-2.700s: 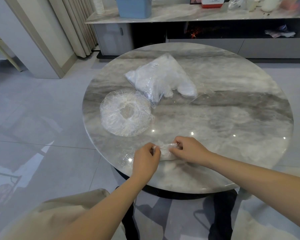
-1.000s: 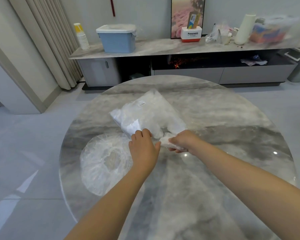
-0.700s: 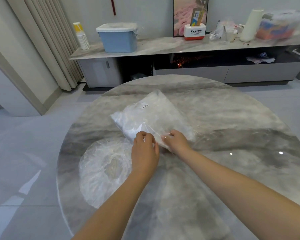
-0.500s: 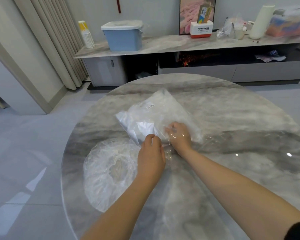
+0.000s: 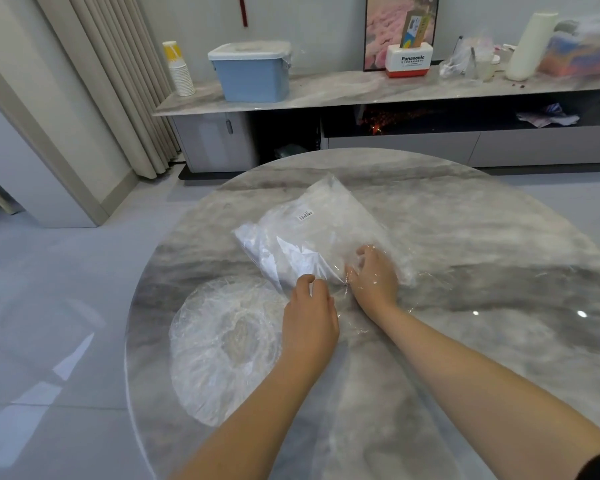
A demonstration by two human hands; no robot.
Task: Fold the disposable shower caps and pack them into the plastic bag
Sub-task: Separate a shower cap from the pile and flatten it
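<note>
A clear plastic bag holding several white folded caps lies at the middle of the round marble table. My right hand is inside the bag's mouth and shows through the film. Its fingers curl down on a folded shower cap that is hard to tell apart from the others. My left hand pinches the near edge of the bag's opening. An unfolded, round, clear shower cap lies flat on the table, left of my left forearm.
The table's left rim drops to a glossy tiled floor. Behind the table stands a low marble-topped cabinet with a blue lidded bin, a stack of paper cups and other items. Curtains hang at the left.
Both hands went from the table's near edge to the bag with the folded cap. My left hand took the bag's opening and my right hand pushed deeper inside.
</note>
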